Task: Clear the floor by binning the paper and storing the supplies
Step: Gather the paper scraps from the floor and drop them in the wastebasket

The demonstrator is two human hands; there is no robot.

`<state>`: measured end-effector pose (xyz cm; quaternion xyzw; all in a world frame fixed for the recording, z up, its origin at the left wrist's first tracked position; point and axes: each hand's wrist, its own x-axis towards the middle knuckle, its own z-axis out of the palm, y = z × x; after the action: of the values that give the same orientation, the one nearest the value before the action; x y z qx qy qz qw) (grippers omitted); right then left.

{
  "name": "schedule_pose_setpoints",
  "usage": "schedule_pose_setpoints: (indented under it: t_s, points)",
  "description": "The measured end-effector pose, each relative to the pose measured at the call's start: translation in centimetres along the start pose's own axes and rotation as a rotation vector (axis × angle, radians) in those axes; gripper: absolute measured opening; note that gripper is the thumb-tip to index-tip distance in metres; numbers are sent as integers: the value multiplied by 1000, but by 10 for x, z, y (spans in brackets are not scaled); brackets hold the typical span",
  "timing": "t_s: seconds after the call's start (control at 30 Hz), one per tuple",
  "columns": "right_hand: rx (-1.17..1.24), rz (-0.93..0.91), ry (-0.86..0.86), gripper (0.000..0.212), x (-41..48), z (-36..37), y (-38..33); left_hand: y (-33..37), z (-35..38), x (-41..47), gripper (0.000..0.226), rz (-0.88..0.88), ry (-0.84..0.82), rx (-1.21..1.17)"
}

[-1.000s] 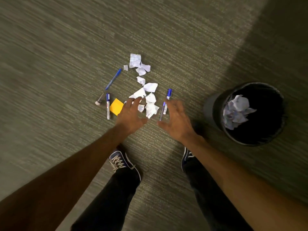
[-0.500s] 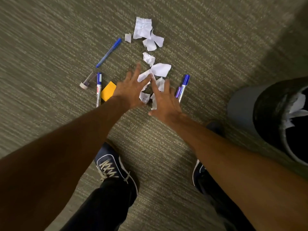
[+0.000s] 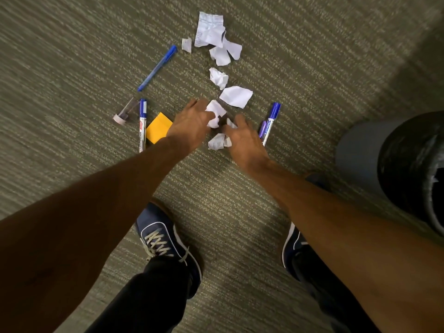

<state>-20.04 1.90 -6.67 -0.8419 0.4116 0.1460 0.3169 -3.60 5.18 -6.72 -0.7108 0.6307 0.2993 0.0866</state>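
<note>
Crumpled white paper scraps (image 3: 216,114), carpet centre: left hand (image 3: 189,123) and right hand (image 3: 245,140) have closed together around them since a second ago; binning next, black bin (image 3: 408,164) at 3 o'clock.

The person's forearms were bare, without sleeves. Dark trousers (image 3: 149,299) covered both legs, above navy sneakers (image 3: 165,239) with pale laces and white-edged soles.

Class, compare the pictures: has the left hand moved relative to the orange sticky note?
Yes. The left hand has closed its fingers toward the paper scraps; half a second ago they were spread flat beside the orange sticky note.
</note>
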Motion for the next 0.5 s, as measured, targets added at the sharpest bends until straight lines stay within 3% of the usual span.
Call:
schedule_pose_setpoints:
  t_s: [0.2, 0.5]
  points:
    - [87, 34, -16, 18, -6, -16, 6, 9, -20, -9, 19, -48, 109, -130]
    - [425, 117, 282, 10, -67, -99, 3, 68, -88, -55, 20, -193, 275, -299]
